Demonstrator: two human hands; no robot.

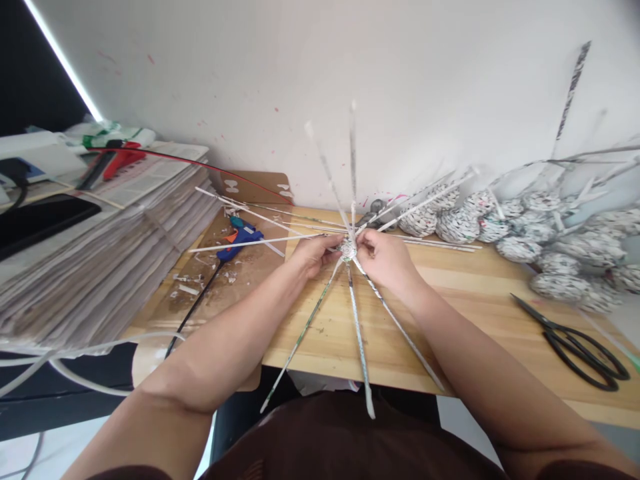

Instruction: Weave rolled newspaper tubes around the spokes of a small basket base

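Between my hands is a small round woven base of rolled newspaper (349, 250), with several long paper tubes fanning out from it like spokes. My left hand (316, 255) pinches the base at its left edge, thumb and fingers closed. On the opposite side my right hand (383, 257) has its fingers curled together against the weaving and a spoke. One paper tube (361, 340) points toward my body, and others reach up toward the wall and out to the left. Just what lies under the fingertips is hidden.
Black scissors (575, 347) lie at the right. Several woven paper pieces (457, 225) are heaped along the wall. A blue glue gun (240, 240) rests on cardboard (165, 303) among scraps, beside a tall newspaper stack (150, 227). The wooden table's (470, 320) front edge is near my body.
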